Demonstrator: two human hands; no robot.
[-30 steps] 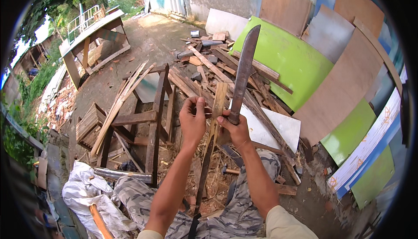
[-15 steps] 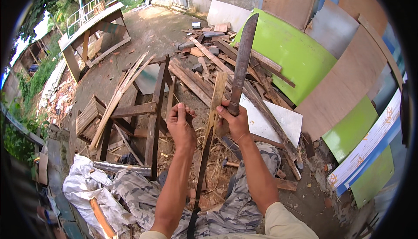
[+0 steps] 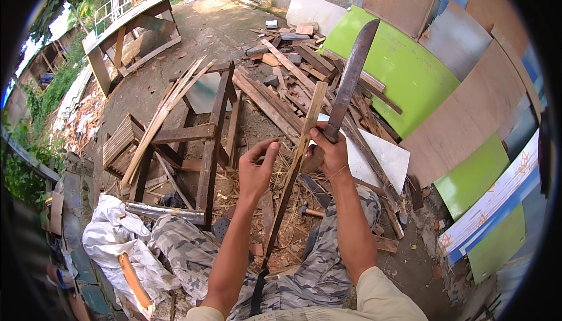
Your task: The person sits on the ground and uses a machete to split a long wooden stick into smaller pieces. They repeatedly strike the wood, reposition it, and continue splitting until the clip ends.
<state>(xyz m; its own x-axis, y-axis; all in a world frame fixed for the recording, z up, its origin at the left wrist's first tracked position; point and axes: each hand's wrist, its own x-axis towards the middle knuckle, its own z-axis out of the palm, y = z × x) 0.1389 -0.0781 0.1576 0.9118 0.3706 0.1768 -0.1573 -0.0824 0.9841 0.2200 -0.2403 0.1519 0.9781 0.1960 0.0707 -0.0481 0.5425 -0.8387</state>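
Observation:
My right hand (image 3: 332,156) is closed around the handle of a machete (image 3: 353,75), its long dark blade pointing up and tilted right. The thumb of that hand also presses against a narrow wooden strip (image 3: 307,126), pale at its upper end and dark along its edge lower down. The strip slants down between my forearms toward my lap. My left hand (image 3: 256,169) is raised just left of the strip, apart from it. Its fingers are loosely bent with the thumb out, and nothing shows in them.
A dark wooden frame (image 3: 212,145) stands at the left with pale strips leaning on it. A hammer (image 3: 313,211) lies among shavings between my knees. Scrap wood (image 3: 293,75) is heaped ahead, and boards, including a green panel (image 3: 398,57), lean at the right. A white sack (image 3: 120,245) lies left.
The machete and wooden strip have tilted further right with my right hand. My left hand has moved slightly right and down, its fingers loosening from a tighter curl.

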